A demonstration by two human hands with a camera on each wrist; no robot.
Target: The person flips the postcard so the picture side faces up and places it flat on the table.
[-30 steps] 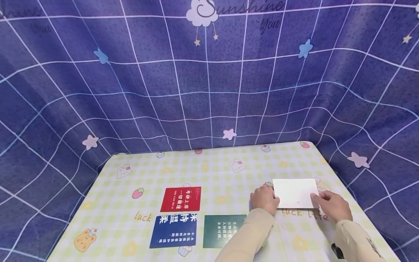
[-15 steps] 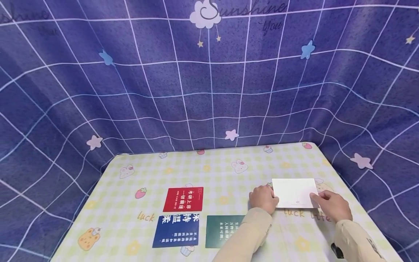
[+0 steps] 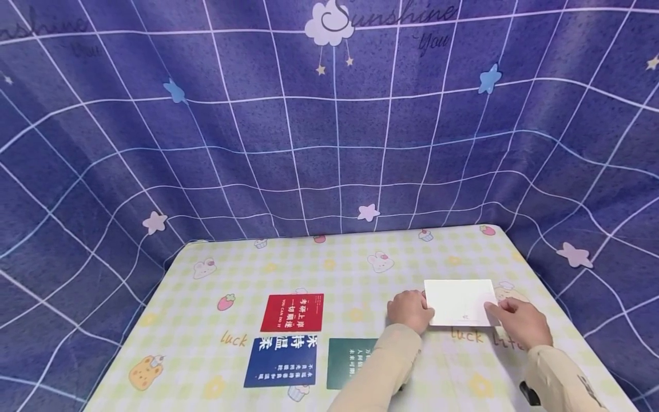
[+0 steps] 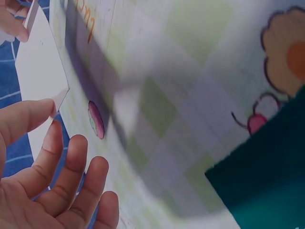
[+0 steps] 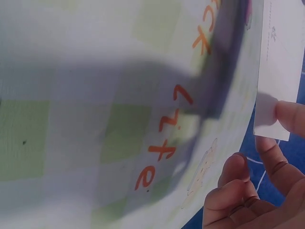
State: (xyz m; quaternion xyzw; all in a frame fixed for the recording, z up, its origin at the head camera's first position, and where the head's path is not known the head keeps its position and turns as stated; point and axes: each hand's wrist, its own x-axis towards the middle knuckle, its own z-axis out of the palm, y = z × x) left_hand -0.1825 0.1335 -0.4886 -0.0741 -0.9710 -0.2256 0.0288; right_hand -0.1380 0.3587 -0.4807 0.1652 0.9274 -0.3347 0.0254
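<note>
A blank white card [image 3: 458,300] with a small mark near its lower edge is held up off the tablecloth between both hands. My left hand [image 3: 410,310] pinches its left side. In the left wrist view, the thumb and index finger of the left hand [image 4: 57,162] meet at the card's [image 4: 40,62] corner, the other fingers loosely bent. My right hand [image 3: 522,323] grips the opposite side. The right wrist view shows the right hand [image 5: 262,186] with its thumb on the card's [image 5: 281,57] face and the index finger behind. What the card's far face bears is hidden.
Left of the arms lie a red card [image 3: 292,313], a blue card [image 3: 281,361] and a green card [image 3: 346,363], the green one partly covered by the left sleeve. A checked tablecloth [image 3: 247,274] covers the table. Behind it hangs a blue gridded curtain [image 3: 257,126].
The head view has turned slightly left, so the table and cards appear shifted right. Both hands keep hold of the white card, which has moved slightly left.
</note>
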